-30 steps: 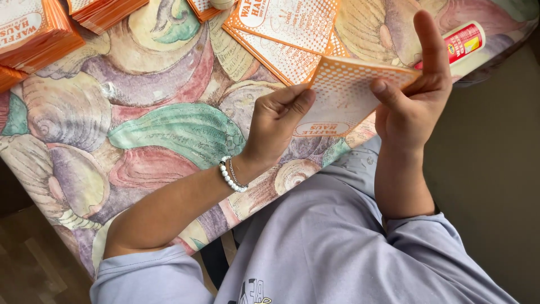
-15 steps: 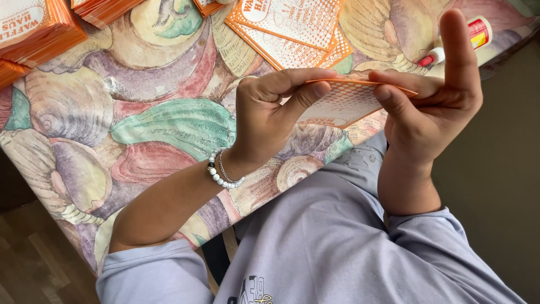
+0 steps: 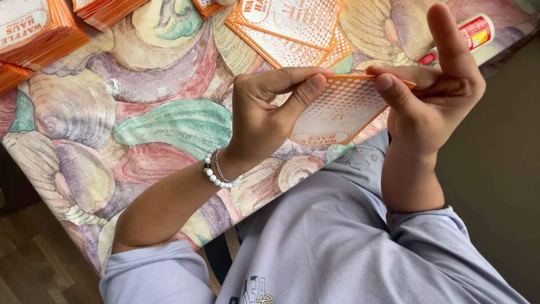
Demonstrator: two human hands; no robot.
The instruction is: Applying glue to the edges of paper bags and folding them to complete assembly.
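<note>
Both hands hold one orange-and-white dotted paper sleeve (image 3: 337,110) above the near edge of the table. My left hand (image 3: 267,112) pinches its left side between thumb and fingers; a beaded bracelet (image 3: 219,174) circles that wrist. My right hand (image 3: 436,93) grips the sleeve's right end with thumb and fingers, while one finger sticks straight up. The sleeve is tilted, its dotted face turned toward me.
A tablecloth printed with seashells (image 3: 140,112) covers the table. Flat orange-and-white sleeves (image 3: 292,28) lie at the far middle. Stacks of the same sleeves (image 3: 34,34) stand at the far left. A red-and-white glue tube (image 3: 467,34) lies at the far right.
The sleeve has been lifted off the table and turned toward me, its edge folded between both hands. My left thumb has slid along its upper edge.
</note>
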